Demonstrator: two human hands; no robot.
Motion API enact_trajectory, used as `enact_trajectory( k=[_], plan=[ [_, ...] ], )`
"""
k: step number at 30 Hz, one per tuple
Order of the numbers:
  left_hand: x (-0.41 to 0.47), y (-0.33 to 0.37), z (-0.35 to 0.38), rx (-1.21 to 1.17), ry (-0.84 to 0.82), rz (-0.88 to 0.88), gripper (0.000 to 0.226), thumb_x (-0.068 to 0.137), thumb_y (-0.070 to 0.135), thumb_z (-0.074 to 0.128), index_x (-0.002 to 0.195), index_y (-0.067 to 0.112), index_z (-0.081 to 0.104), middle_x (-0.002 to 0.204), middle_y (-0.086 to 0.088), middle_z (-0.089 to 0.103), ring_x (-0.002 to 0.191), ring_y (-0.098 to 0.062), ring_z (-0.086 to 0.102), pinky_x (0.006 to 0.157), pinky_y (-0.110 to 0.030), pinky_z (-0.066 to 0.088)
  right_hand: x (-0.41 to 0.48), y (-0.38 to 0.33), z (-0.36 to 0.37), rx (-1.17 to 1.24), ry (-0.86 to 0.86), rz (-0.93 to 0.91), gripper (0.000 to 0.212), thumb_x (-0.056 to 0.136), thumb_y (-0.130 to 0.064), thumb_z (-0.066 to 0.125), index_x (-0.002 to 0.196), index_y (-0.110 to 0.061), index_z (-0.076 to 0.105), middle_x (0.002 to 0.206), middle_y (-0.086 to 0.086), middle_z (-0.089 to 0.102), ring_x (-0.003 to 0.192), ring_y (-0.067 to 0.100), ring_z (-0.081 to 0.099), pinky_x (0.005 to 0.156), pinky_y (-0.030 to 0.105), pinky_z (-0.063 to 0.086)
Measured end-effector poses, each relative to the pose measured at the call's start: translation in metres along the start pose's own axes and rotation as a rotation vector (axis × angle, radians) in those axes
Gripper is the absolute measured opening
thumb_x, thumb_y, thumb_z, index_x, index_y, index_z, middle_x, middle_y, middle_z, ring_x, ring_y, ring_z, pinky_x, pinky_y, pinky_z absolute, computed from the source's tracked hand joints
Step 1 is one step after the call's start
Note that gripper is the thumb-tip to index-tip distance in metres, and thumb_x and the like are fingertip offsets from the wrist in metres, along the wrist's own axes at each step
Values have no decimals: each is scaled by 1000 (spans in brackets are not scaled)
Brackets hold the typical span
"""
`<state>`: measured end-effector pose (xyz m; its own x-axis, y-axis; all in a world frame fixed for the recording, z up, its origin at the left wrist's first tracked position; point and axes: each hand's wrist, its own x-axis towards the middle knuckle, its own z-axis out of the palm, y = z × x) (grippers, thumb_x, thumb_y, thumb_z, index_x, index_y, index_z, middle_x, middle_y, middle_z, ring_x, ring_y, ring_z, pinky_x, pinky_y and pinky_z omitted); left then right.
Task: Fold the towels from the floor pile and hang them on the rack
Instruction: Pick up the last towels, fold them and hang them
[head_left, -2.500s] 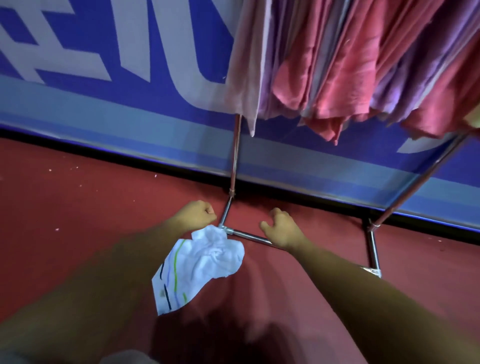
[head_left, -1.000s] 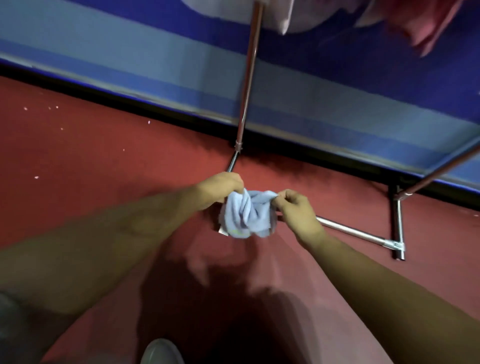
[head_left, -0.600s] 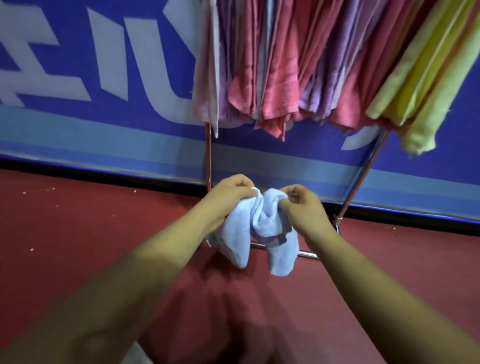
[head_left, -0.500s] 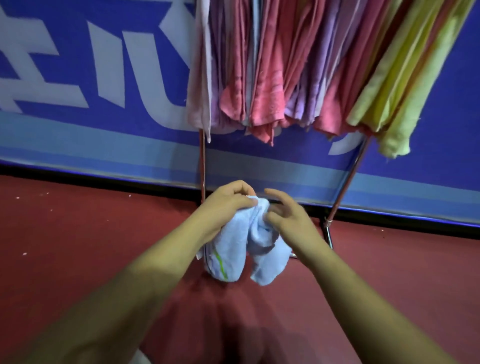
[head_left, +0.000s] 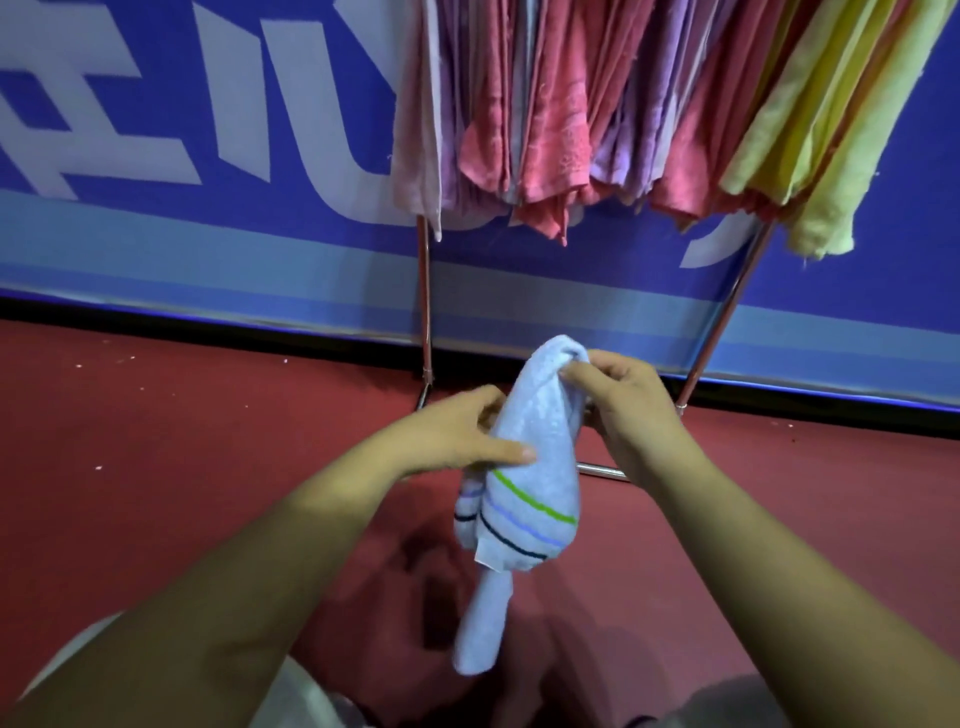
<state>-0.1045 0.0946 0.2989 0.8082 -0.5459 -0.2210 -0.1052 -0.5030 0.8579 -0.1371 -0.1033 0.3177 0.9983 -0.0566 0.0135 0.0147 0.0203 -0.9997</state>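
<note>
Head view, looking down toward a red floor and a blue banner. At centre, a pale blue towel with green, lilac and navy stripes, bunched and dangling clear of the floor, tail trailing toward 6 o'clock. Right hand at 1 o'clock of the bundle, clamped on its top fold between thumb and fingertips. Left hand at 9 o'clock, thumb across the front and fingers behind, gripping the towel's side. Beyond, from 12 to 2 o'clock, a metal rack crowded with hung towels in pink, lilac and yellow. Probably the opening-out stage before folding: best to walk both hands to two neighbouring corners, pull taut, shake flat, then fold edge to edge, keeping the tail off the floor. No brand or label visible on the towel; only large white characters on the banner at 10 o'clock, cropped and not readable.
</note>
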Motion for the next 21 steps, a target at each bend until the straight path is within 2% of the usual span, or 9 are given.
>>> enact_trajectory(
  k=[3, 6, 7, 9, 11, 13, 16, 19, 21],
  plan=[
    [-3, -10, -2, 30, -85, -7, 35, 81, 29, 78, 107, 9, 68, 102, -10, 75, 88, -15, 67, 95, -48, 54, 8, -2, -7, -5, 113, 6, 41, 72, -29, 64, 77, 10, 53, 71, 11, 45, 70, 24, 37, 66, 42, 29],
    [-5, 0, -5, -221, -23, -23, 17, 94, 10, 65, 110, 5, 64, 84, -9, 70, 65, -10, 61, 66, -28, 53, 14, 1, -13, -226, 130, -23, 36, 77, -26, 58, 70, 7, 46, 64, 8, 40, 63, 18, 35, 61, 37, 27],
    [-5, 4, -7, -291, 5, -34, 18, 96, 11, 62, 114, 8, 64, 87, -9, 70, 67, -12, 62, 65, -27, 50, 15, 4, -14, -302, 121, -19, 31, 79, -21, 57, 68, 5, 46, 62, 7, 39, 61, 16, 34, 59, 34, 27],
    [-2, 5, -9, -459, 74, -54, 24, 97, 14, 59, 121, 13, 64, 103, -10, 74, 86, -20, 68, 79, -36, 53, 17, 10, -15, -369, 71, 23, 20, 81, -12, 61, 70, 4, 55, 62, 4, 46, 59, 14, 37, 58, 31, 30],
    [0, 3, -11, -619, 167, -68, 28, 98, 13, 57, 125, 13, 64, 116, -14, 72, 104, -29, 68, 94, -46, 51, 17, 15, -12, -319, -30, 68, 10, 82, -5, 69, 91, 0, 70, 78, 7, 71, 64, 12, 55, 62, 30, 44],
    [4, 1, -12, -723, 248, -75, 29, 99, 10, 54, 126, 8, 63, 122, -19, 68, 114, -35, 65, 102, -51, 46, 13, 13, -6, -252, -127, 101, 27, 81, 1, 76, 108, -2, 71, 101, 13, 77, 79, 12, 67, 72, 28, 55],
    [7, 2, -14, -862, 354, -95, 25, 99, 5, 51, 120, 1, 63, 119, -24, 67, 106, -33, 65, 104, -51, 45, 9, 7, 4, -77, -179, 137, 21, 87, -7, 71, 108, -2, 70, 99, 11, 74, 85, 21, 68, 79, 37, 56],
    [9, 5, -18, -955, 441, -113, 20, 100, 3, 49, 114, 3, 63, 104, -21, 68, 87, -26, 66, 87, -41, 53, 9, 6, 11, 108, -233, 230, 42, 88, -37, 66, 120, -9, 67, 112, 9, 71, 98, 30, 68, 88, 46, 52],
    [6, 7, -20, -1020, 408, -99, 20, 100, 4, 51, 117, 2, 61, 107, -21, 68, 87, -25, 68, 78, -37, 57, 8, 8, 14, 57, -265, 140, 46, 86, -39, 73, 126, -17, 64, 124, 6, 71, 114, 28, 68, 97, 47, 53]
  ],
)
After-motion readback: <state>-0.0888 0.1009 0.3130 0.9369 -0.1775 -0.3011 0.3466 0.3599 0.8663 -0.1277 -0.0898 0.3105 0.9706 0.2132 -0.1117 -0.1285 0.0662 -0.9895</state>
